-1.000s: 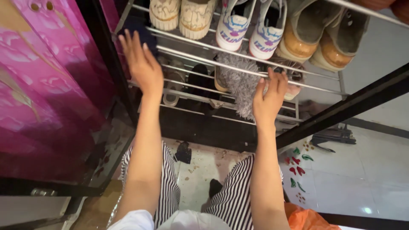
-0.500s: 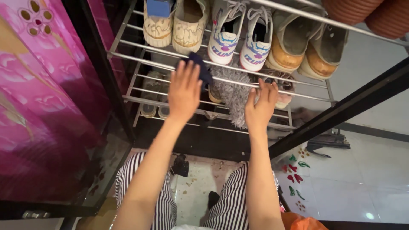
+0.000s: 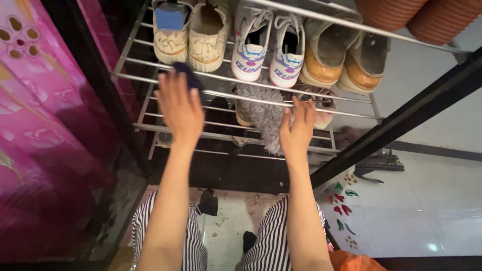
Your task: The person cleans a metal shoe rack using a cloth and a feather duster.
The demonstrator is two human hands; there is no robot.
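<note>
Left hand (image 3: 182, 108) lies flat, fingers spread, pressing a dark blue cloth (image 3: 192, 79) onto a front bar of the metal shoe rack (image 3: 131, 76); right hand (image 3: 296, 129) grips a bar further right. Top shelf: 3 pairs, i.e. 6 shoes — cream sneakers (image 3: 192, 30), white trainers (image 3: 267, 47), tan slip-ons (image 3: 342, 55). Grey fluffy slipper (image 3: 261, 113) sits on shelf below.

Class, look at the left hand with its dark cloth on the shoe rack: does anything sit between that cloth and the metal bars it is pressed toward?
Nothing visible does. The left hand lies flat over the dark cloth, which rests directly on the front bars of the shoe rack. The cream shoes sit farther back, apart from it. The right hand grips a lower bar.
</note>
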